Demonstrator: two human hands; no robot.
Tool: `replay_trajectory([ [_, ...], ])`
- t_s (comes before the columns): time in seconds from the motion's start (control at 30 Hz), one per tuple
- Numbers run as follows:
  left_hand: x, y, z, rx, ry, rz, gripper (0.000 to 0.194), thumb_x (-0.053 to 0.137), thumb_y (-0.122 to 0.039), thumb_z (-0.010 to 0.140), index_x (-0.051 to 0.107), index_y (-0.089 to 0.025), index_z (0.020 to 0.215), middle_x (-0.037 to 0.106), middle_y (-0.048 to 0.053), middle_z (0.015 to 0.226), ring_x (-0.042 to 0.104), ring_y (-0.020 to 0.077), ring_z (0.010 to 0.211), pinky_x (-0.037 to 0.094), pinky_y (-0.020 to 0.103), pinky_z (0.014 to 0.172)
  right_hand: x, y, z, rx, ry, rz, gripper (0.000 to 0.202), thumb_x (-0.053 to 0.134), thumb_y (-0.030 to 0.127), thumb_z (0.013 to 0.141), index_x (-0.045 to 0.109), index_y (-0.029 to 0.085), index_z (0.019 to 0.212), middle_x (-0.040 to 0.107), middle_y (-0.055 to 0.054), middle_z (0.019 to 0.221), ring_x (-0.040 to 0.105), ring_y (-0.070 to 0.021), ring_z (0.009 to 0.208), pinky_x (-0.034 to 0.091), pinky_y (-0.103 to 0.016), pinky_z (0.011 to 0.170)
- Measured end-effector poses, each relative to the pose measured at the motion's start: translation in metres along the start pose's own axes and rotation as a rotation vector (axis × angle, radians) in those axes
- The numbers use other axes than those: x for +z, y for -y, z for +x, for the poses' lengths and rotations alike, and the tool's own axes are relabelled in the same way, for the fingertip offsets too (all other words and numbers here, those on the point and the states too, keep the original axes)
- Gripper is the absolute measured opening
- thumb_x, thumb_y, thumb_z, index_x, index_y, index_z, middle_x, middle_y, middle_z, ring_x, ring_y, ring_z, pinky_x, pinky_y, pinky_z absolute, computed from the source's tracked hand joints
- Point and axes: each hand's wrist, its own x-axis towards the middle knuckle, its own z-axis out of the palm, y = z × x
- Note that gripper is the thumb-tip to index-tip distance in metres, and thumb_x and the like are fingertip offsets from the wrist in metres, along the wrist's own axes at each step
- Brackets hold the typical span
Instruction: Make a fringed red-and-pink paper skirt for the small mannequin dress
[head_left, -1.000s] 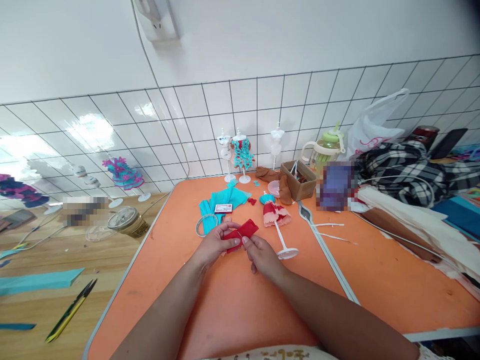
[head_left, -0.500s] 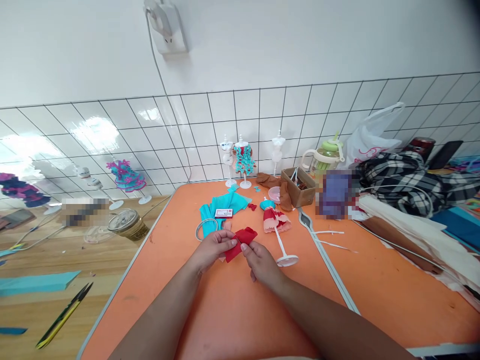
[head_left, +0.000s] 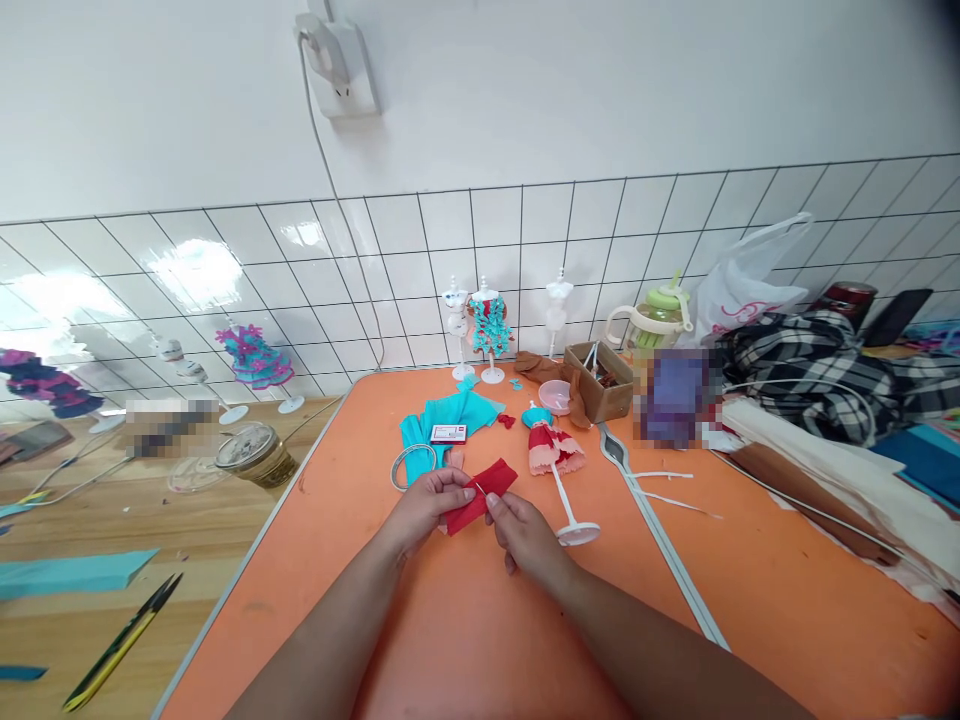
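Observation:
My left hand (head_left: 431,505) pinches a red strip of thin, crepe-like material (head_left: 498,479) between thumb and fingers at its left side. At the strip's middle, my right hand (head_left: 531,535) has thumb and forefinger closed on a thin pale needle (head_left: 481,488), whose point lies against the red surface. Just beyond the hands, a small red-and-white box (head_left: 448,433) rests on turquoise material (head_left: 469,407). Beside it lies a silvery ring (head_left: 400,473). To the right, a small dress form in a red, pink and turquoise dress (head_left: 553,447) is tipped over on its white stand.
White mini dress forms (head_left: 557,308) stand by the tiled wall, one in turquoise ruffles (head_left: 491,325). A cardboard box (head_left: 606,390), pink dish (head_left: 555,397) and green-lidded jug (head_left: 660,312) are behind right. Yellow-handled snips (head_left: 124,645) and a lidded cup (head_left: 255,455) lie left.
The red strip has been turned and spread flatter between my hands, and the needle shows clearly across it. The view has shifted slightly; the other things stay in place.

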Motion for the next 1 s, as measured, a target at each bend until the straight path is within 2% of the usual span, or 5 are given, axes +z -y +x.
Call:
replay_trajectory([
  [0.17, 0.0017, -0.0009, 0.0002, 0.027, -0.027, 0.046, 0.032, 0.085, -0.034, 0.059, 0.067, -0.016, 0.077, 0.069, 0.001, 0.072, 0.062, 0.0129, 0.067, 0.044, 0.023, 0.061, -0.002, -0.0014, 0.0008, 0.008, 0.022, 0.033, 0.048, 0.044, 0.067, 0.084, 0.049, 0.02, 0.076, 0.032, 0.008, 0.051, 0.031, -0.0075, 0.041, 0.036, -0.017, 0.03],
  [0.3, 0.0017, -0.0045, -0.0009, 0.053, -0.066, 0.021, 0.032, 0.084, -0.037, 0.06, 0.066, -0.016, 0.077, 0.068, -0.001, 0.067, 0.058, 0.0104, 0.058, 0.04, 0.021, 0.054, -0.0039, -0.0012, 0.001, 0.009, 0.045, 0.086, 0.044, 0.044, 0.063, 0.086, 0.047, 0.021, 0.075, 0.03, 0.009, 0.049, 0.026, -0.007, 0.04, 0.037, -0.017, 0.032],
  [0.53, 0.0021, -0.0039, -0.002, 0.0, -0.014, -0.048, 0.032, 0.084, -0.033, 0.061, 0.065, -0.015, 0.078, 0.069, 0.002, 0.072, 0.059, 0.0098, 0.059, 0.038, 0.02, 0.051, -0.0055, 0.0018, 0.0011, 0.017, 0.061, 0.097, 0.044, 0.047, 0.063, 0.083, 0.047, 0.021, 0.074, 0.029, 0.01, 0.048, 0.025, -0.0069, 0.04, 0.037, -0.018, 0.033],
  [0.7, 0.0025, -0.0034, -0.0008, 0.013, 0.006, -0.105, 0.039, 0.083, -0.031, 0.062, 0.065, -0.016, 0.094, 0.064, -0.002, 0.066, 0.052, 0.0081, 0.047, 0.033, 0.02, 0.042, -0.0045, 0.0025, 0.0002, 0.009, 0.082, 0.11, 0.043, 0.048, 0.062, 0.083, 0.048, 0.02, 0.074, 0.029, 0.01, 0.048, 0.024, -0.0068, 0.04, 0.037, -0.018, 0.034],
  [1.0, 0.0032, -0.0049, -0.0025, 0.005, -0.031, -0.129, 0.041, 0.084, -0.029, 0.062, 0.065, -0.015, 0.096, 0.068, 0.002, 0.077, 0.06, 0.0106, 0.056, 0.043, 0.022, 0.051, -0.0049, 0.0064, -0.0012, 0.012, 0.068, 0.117, 0.041, 0.049, 0.06, 0.084, 0.048, 0.02, 0.073, 0.028, 0.01, 0.047, 0.024, -0.0069, 0.04, 0.036, -0.017, 0.034],
])
